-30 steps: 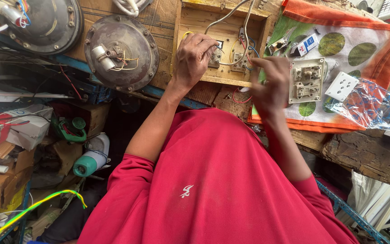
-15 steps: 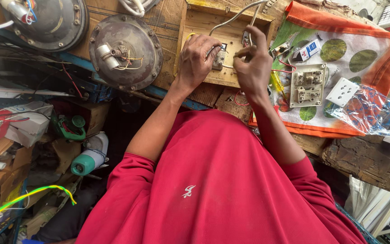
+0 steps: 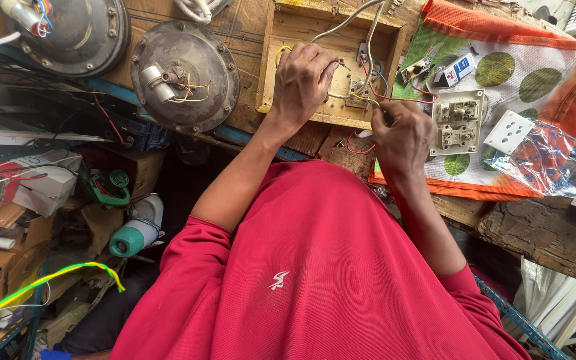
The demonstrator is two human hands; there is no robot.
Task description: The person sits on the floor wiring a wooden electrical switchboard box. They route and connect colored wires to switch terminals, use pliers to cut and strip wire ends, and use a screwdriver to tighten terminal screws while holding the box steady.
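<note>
We're bracing the wooden box (image 3: 301, 30) with our left hand (image 3: 303, 80) curled narrow; right hand (image 3: 401, 137) pinching thin, floppy wires (image 3: 395, 97) near their ends, gently.

Two round fan motors (image 3: 185, 75), white socket plate (image 3: 509, 131), perhaps a green drill (image 3: 109, 188)

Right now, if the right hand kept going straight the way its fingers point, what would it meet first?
Probably the wires it is pinching, then the wooden switch box just beyond the right hand. Depth is hard to judge from above.
</note>
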